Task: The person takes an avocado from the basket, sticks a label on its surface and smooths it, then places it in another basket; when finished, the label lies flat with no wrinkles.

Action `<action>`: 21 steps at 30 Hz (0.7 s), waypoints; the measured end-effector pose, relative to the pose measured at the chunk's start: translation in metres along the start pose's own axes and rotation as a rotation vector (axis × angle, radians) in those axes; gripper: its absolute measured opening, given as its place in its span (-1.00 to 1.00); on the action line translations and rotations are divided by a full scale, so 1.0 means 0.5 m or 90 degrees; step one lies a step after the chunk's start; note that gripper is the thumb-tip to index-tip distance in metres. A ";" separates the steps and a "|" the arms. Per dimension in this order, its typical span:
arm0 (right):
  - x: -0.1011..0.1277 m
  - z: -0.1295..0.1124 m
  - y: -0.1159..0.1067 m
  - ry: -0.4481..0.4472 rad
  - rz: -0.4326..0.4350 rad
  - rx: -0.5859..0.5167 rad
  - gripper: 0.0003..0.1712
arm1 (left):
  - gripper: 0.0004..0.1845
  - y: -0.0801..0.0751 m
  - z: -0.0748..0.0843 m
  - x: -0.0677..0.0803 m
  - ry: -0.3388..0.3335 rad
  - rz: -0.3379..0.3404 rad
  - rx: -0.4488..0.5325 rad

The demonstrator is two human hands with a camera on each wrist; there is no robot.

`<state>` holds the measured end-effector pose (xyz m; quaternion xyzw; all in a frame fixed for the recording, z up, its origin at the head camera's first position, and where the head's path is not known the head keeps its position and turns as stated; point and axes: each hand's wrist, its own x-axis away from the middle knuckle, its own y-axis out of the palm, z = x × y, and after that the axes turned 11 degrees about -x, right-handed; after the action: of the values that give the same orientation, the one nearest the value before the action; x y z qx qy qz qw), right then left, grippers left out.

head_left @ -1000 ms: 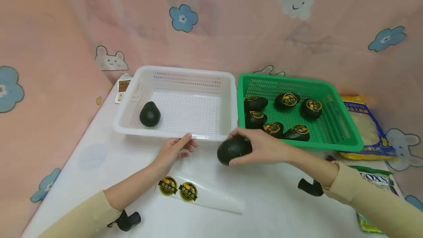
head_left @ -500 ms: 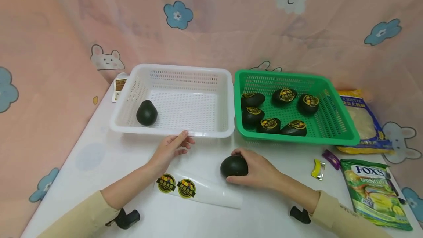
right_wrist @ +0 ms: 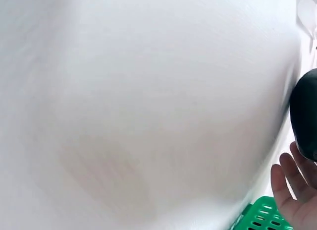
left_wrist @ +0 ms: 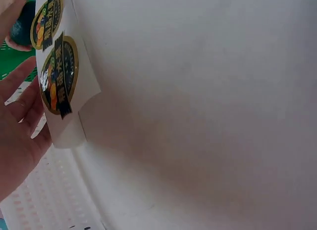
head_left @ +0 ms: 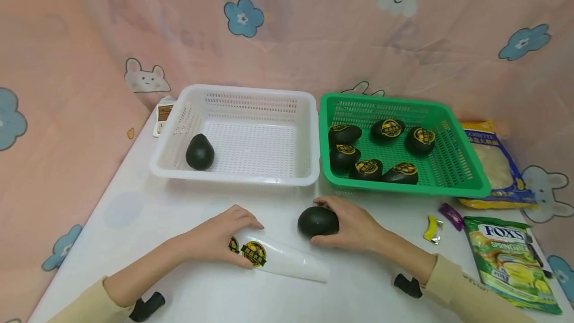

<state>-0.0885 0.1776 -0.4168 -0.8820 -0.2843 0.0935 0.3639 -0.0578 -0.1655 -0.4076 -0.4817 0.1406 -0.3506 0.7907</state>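
Starting at the left edge of the white table (head_left: 134, 213), I see a small brown-and-white packet (head_left: 162, 115) lying near the far left corner, just beside the white perforated plastic basket (head_left: 251, 179); a single dark green avocado without a sticker (head_left: 200, 151) sits against that basket's left wall. Toward the near edge, my left hand (head_left: 219, 236) rests on the left end of a white glossy backing sheet with round yellow-and-black stickers (head_left: 278, 259), fingers curled over its edge and gripping it; the left wrist view shows the sheet (left_wrist: 62, 71) lifted slightly against the fingers (left_wrist: 20, 116), two stickers on it. Just right of the sheet, near the middle of the table, my right hand (head_left: 354, 223) cups a bare dark green avocado (head_left: 317, 221) that sits on the table, fingers wrapped round its right side; the right wrist view catches only the avocado's dark edge (right_wrist: 304, 116) and my fingertips (right_wrist: 292, 190). Behind it, touching the white basket, stands the green perforated plastic basket (head_left: 403, 188) with six stickered dark avocados (head_left: 390, 128) inside. Near the right edge lie a yellow sweet wrapper (head_left: 432, 228), a purple sweet wrapper (head_left: 450, 216), a green bag of sweets (head_left: 506, 258), and, farther back, a yellow-and-blue snack bag (head_left: 493, 168).
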 end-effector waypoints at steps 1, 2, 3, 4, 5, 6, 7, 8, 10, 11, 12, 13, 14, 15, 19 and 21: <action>-0.001 -0.002 -0.002 0.002 -0.001 -0.002 -0.04 | -0.32 -0.002 -0.001 0.006 0.010 -0.009 -0.029; -0.001 -0.005 -0.003 -0.001 0.002 -0.002 -0.05 | -0.34 -0.003 -0.002 0.010 0.017 -0.015 -0.050; -0.002 -0.009 -0.005 -0.010 0.008 -0.002 -0.07 | -0.38 -0.003 -0.004 0.013 0.022 -0.021 -0.062; -0.002 -0.013 -0.006 -0.027 0.017 0.000 -0.10 | -0.43 -0.002 -0.006 0.015 0.024 -0.028 -0.061; -0.003 -0.018 -0.006 -0.054 0.030 -0.002 -0.15 | -0.49 -0.001 -0.008 0.015 0.023 -0.033 -0.051; -0.005 -0.025 -0.006 -0.086 0.043 -0.007 -0.22 | -0.55 0.000 -0.010 0.014 0.021 -0.038 -0.032; -0.006 -0.033 -0.006 -0.125 0.057 -0.015 -0.29 | -0.61 0.000 -0.009 0.012 0.016 -0.047 -0.007; -0.007 -0.041 -0.004 -0.172 0.070 -0.024 -0.39 | -0.66 0.000 -0.008 0.008 0.013 -0.054 0.019; -0.009 -0.062 0.001 -0.249 0.072 -0.039 -0.57 | -0.72 -0.002 -0.004 -0.002 0.023 -0.066 0.075; -0.009 -0.073 0.004 -0.279 0.063 -0.043 -0.65 | -0.74 -0.003 0.000 -0.008 0.031 -0.070 0.101; -0.008 -0.084 0.008 -0.298 0.049 -0.044 -0.70 | -0.75 -0.005 0.005 -0.014 0.041 -0.075 0.127; -0.006 -0.095 0.012 -0.307 0.030 -0.040 -0.73 | -0.76 -0.007 0.011 -0.020 0.052 -0.080 0.148; -0.004 -0.105 0.017 -0.310 0.011 -0.029 -0.75 | -0.76 -0.008 0.017 -0.027 0.061 -0.084 0.165; 0.000 -0.113 0.022 -0.305 -0.006 -0.013 -0.75 | -0.75 -0.009 0.023 -0.032 0.068 -0.089 0.184; 0.013 -0.131 0.035 -0.326 -0.009 0.036 -0.79 | -0.73 -0.010 0.041 -0.052 0.061 -0.126 0.258; 0.018 -0.132 0.038 -0.359 0.020 0.039 -0.81 | -0.73 -0.006 0.044 -0.056 0.047 -0.151 0.305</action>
<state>-0.0484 0.1328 -0.3822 -0.8141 -0.3573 0.3495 0.2955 -0.0670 -0.1323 -0.3973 -0.2807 0.0246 -0.4810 0.8302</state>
